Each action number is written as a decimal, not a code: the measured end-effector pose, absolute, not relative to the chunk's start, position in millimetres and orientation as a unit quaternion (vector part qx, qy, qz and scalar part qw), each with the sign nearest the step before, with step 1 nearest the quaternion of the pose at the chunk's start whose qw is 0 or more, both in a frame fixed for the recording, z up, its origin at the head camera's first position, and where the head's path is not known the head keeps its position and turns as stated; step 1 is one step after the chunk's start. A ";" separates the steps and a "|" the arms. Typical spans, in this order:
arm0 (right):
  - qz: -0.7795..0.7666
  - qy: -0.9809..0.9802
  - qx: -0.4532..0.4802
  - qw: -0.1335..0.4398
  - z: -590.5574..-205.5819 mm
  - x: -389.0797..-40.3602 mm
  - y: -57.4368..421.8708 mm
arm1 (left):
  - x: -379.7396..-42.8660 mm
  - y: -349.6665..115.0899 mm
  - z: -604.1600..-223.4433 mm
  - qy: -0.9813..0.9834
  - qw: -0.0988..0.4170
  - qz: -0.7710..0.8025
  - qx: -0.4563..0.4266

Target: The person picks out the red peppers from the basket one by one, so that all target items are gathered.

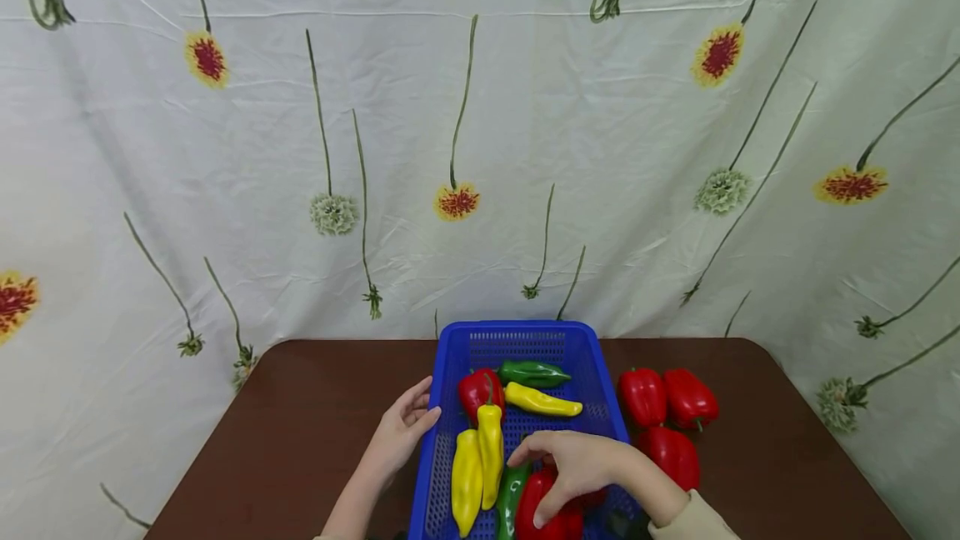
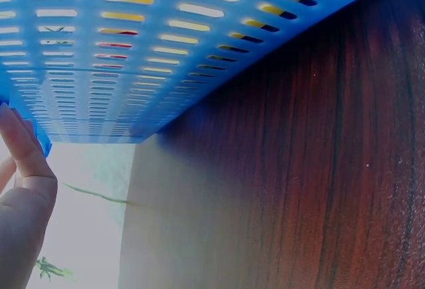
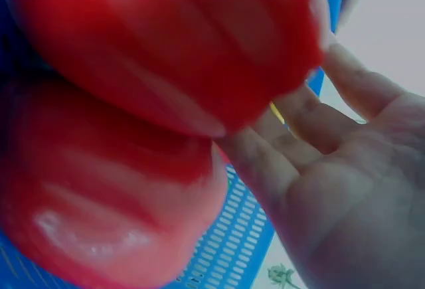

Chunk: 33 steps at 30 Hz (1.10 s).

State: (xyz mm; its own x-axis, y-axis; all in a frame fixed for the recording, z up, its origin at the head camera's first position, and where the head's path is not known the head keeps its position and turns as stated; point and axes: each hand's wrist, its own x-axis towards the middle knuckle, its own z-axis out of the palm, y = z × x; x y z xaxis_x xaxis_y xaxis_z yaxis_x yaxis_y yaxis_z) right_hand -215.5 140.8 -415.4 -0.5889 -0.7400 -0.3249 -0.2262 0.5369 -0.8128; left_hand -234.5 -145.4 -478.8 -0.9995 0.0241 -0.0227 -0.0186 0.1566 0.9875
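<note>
A blue plastic basket (image 1: 517, 328) with slotted walls stands on the table. My left hand (image 1: 403, 432) grips its left rim with thumb and fingers; the left wrist view shows fingers (image 2: 26, 146) at the edge. Inside the basket, my right hand (image 1: 573, 465) holds a red bell pepper (image 1: 542, 515) near the front. The right wrist view shows that bell pepper (image 3: 179, 43) against the fingers, with another red bell pepper (image 3: 106, 202) below it. Beside the held one lies a long green pepper (image 1: 510, 498). Two yellow peppers, one of them (image 1: 467, 482), lie to the left.
Toward the basket's back are a red bell pepper (image 1: 474, 394), a green pepper (image 1: 534, 373) and a yellow pepper (image 1: 543, 401). Several red bell peppers (image 1: 690, 398) sit on the brown table (image 1: 330, 407) right of the basket. A flower-printed cloth (image 1: 405, 65) hangs behind.
</note>
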 end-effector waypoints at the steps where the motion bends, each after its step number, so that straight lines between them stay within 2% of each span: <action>1: -0.366 0.809 -0.308 0.341 -421.1 -217.6 141.7 | -234.7 -145.0 -478.8 0.760 0.017 0.650 0.001; 7: -0.309 0.805 -0.367 0.349 -488.2 -245.5 152.5 | -234.6 -144.5 -476.8 0.756 0.019 0.654 -0.001; 9: -0.283 0.812 -0.371 0.350 -500.3 -249.8 152.8 | -234.2 -144.5 -476.3 0.757 0.019 0.653 -0.001; 15: -0.181 0.844 -0.389 0.322 -504.9 -243.6 145.2 | -233.2 -144.4 -476.7 0.759 0.020 0.651 0.000; 21: -0.170 0.845 -0.401 0.309 -506.8 -245.0 146.2 | -233.5 -144.5 -477.8 0.759 0.021 0.650 0.004; 24: -0.191 0.845 -0.399 0.302 -493.5 -240.4 147.1 | -233.7 -144.4 -478.1 0.760 0.023 0.650 0.003; 30: -0.295 0.849 -0.327 0.291 -421.3 -212.2 144.3 | -233.4 -144.4 -477.3 0.761 0.022 0.649 0.003; 33: -0.357 0.841 -0.298 0.277 -399.4 -207.2 149.7 | -232.8 -144.1 -476.2 0.763 0.021 0.646 0.003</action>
State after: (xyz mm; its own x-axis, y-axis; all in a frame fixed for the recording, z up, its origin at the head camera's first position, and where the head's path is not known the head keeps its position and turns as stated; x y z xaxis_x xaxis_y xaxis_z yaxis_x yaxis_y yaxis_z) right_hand -207.2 149.7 -399.4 -0.6697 -0.6984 -0.2525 -0.3028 0.5673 -0.7659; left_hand -232.8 -144.1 -476.2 -0.9991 0.0310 -0.0278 -0.0224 0.1655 0.9860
